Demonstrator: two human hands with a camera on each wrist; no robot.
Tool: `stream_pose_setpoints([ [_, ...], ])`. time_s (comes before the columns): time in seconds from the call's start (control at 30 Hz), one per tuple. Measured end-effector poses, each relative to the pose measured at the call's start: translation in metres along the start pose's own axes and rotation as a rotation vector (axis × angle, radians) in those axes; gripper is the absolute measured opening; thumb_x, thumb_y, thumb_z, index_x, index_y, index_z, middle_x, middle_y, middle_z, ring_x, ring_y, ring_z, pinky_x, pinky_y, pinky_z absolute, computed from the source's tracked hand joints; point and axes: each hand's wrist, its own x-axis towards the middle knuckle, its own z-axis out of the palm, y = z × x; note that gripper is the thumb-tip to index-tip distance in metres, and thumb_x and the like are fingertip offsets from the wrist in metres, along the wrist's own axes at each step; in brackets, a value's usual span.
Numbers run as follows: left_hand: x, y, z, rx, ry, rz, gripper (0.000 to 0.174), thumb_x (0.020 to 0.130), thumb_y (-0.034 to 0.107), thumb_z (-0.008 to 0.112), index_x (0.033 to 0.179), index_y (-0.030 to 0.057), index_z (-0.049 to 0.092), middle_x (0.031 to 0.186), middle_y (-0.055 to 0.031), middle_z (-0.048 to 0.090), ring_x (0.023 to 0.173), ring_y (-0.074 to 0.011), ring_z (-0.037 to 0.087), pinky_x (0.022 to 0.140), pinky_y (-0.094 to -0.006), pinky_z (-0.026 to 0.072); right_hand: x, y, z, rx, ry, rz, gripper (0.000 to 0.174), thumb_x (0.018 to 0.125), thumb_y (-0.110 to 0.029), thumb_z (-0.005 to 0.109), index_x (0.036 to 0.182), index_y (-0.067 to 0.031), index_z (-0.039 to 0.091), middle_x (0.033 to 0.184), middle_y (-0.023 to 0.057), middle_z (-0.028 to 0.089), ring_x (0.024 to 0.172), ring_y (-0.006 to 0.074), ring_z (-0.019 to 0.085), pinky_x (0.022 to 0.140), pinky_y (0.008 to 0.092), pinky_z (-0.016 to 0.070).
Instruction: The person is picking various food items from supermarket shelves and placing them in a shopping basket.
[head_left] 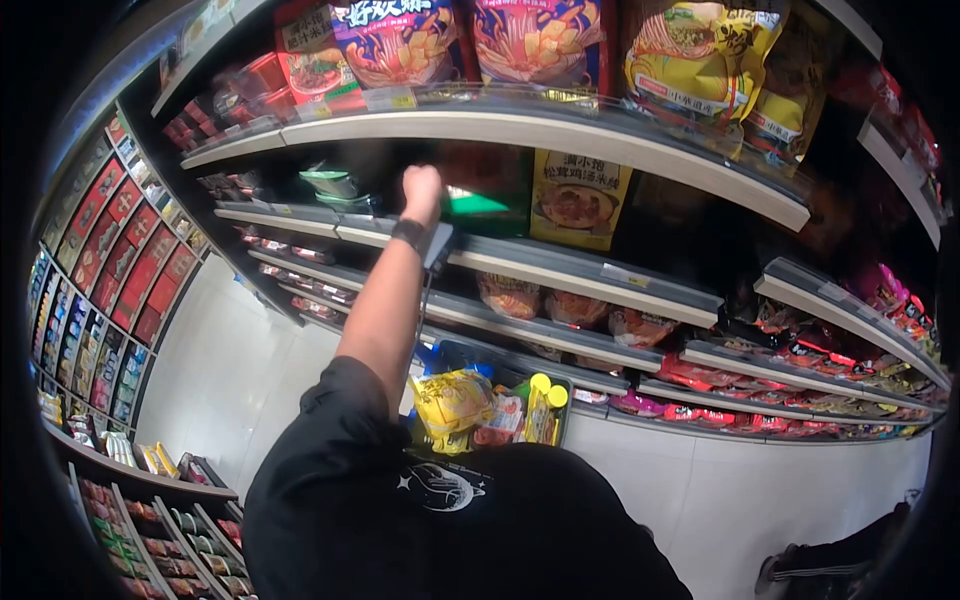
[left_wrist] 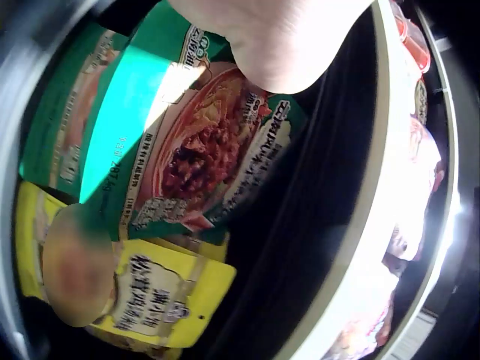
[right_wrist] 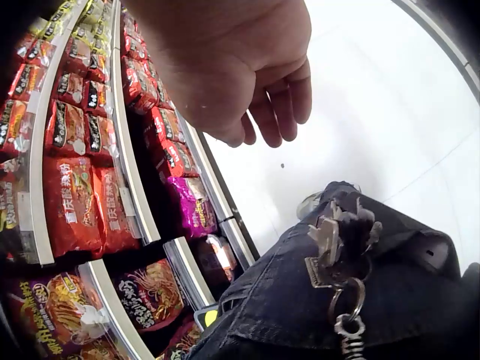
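The left hand [head_left: 423,190] reaches into a middle shelf, its fingers curled at a green package [head_left: 475,203]. In the left wrist view the heel of the left hand [left_wrist: 274,37] covers the upper edge of this green package [left_wrist: 199,150], which has a picture of a bowl of food and stands tilted; the fingertips are hidden. Behind it is a second green package [left_wrist: 56,120], and yellow packages [left_wrist: 150,296] sit beside them. The right hand [right_wrist: 232,71] hangs beside the dark trousers, fingers loosely bent, with nothing in it. The head view does not show it.
Shelf edges [head_left: 500,128] run above and below the left hand. A basket [head_left: 567,425] by the body holds a yellow bag [head_left: 450,403] and yellow-capped containers [head_left: 548,397]. Keys [right_wrist: 341,244] hang at the trousers. Another person's leg [head_left: 840,557] shows at lower right.
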Motion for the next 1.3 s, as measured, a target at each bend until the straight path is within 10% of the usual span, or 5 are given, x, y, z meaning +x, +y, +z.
stream_pose_setpoints([
  [0.47,-0.207,0.025,-0.079,-0.291,-0.464,-0.321,0.023,0.098,0.017,0.054,0.110,-0.0018,0.061,0.106,-0.0090,0.068,0.094,-0.0134,0.063,0.086,-0.0278,0.0484,-0.086,-0.235,0.178,-0.457,-0.250,-0.542,0.035,0.091,-0.033,0.067,0.104,-0.0029,0.057,0.081,0.0018,0.059,0.069,0.0084,0.051,0.059,0.0264,0.0445],
  [0.67,-0.292,0.005,-0.068,-0.289,-0.576,-0.460,0.026,0.098,0.020,0.056,0.110,-0.0021,0.063,0.102,-0.0066,0.069,0.089,-0.0096,0.062,0.083,-0.0254,0.0481,-0.216,-0.390,0.293,0.066,-0.971,-0.608,0.066,0.096,-0.021,0.060,0.149,-0.0055,0.024,0.136,0.0103,0.050,0.120,0.0176,0.052,0.098,0.0321,0.0439],
  [0.93,-0.333,-0.013,-0.073,-0.257,-0.532,-0.617,0.023,0.100,0.019,0.054,0.105,-0.0006,0.064,0.095,-0.0039,0.069,0.083,-0.0081,0.061,0.079,-0.0235,0.0477,-0.226,-0.376,0.335,0.001,-0.970,-0.519,0.058,0.089,-0.007,0.066,0.140,-0.0032,0.039,0.133,0.0084,0.054,0.117,0.0166,0.054,0.102,0.0344,0.0425],
  [1.07,-0.333,-0.051,-0.091,0.272,-0.557,-0.050,0.024,0.100,0.023,0.054,0.092,0.0007,0.061,0.108,-0.0048,0.056,0.093,-0.0078,0.057,0.076,-0.0218,0.0469,-0.224,-0.372,0.332,0.002,-0.952,-0.465,0.053,0.090,-0.006,0.064,0.138,-0.0011,0.041,0.131,0.0101,0.055,0.117,0.0178,0.056,0.101,0.0340,0.0452],
  [1.3,-0.345,-0.015,-0.081,-0.298,-0.676,-0.719,0.056,0.084,0.011,0.075,0.128,0.0017,0.041,0.123,-0.0103,0.055,0.112,-0.0174,0.058,0.098,-0.0344,0.0484,-0.236,-0.372,0.323,-0.139,-0.913,-0.651,0.049,0.093,-0.010,0.061,0.137,-0.0003,0.043,0.129,0.0085,0.056,0.115,0.0150,0.055,0.100,0.0318,0.0432],
])
